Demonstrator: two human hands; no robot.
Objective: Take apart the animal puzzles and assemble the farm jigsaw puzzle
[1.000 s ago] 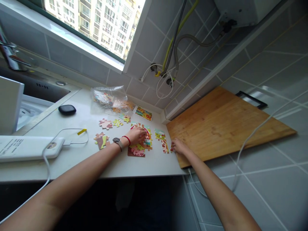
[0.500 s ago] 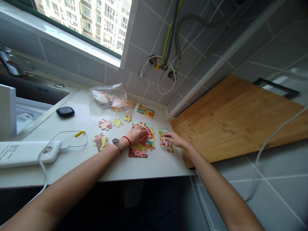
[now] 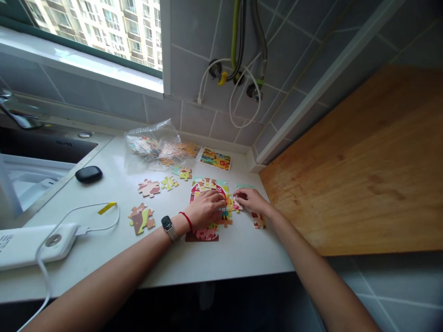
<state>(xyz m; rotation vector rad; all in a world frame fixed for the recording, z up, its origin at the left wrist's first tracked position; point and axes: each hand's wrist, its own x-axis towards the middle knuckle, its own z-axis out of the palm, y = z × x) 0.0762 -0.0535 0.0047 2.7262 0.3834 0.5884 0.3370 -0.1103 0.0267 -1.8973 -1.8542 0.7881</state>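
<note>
A partly joined jigsaw puzzle (image 3: 202, 235) lies on the counter, showing a red barn and a pink pig-like shape. My left hand (image 3: 209, 208) rests across its middle, fingers laid over the pieces and hiding some of them. At the puzzle's right edge, my right hand (image 3: 252, 201) pinches a pinkish puzzle piece (image 3: 237, 205) between thumb and fingers. Whether that piece is locked in, I cannot tell. Another brown-and-white puzzle piece (image 3: 258, 221) lies below my right hand, and a pale green one (image 3: 245, 186) shows partly behind it.
Loose puzzle pieces (image 3: 149, 187) lie left of the puzzle, one brown and green (image 3: 141, 218). Behind stand a clear plastic bag of pieces (image 3: 152, 143) and a picture card (image 3: 214, 158). A black case (image 3: 89, 174), white power bank (image 3: 51, 242) and cable are left; a wooden board (image 3: 363, 175) leans right.
My right hand has brought a piece leftward from the right-hand group to the joined puzzle's edge. My left hand stays on the puzzle. The camera view has shifted closer.
</note>
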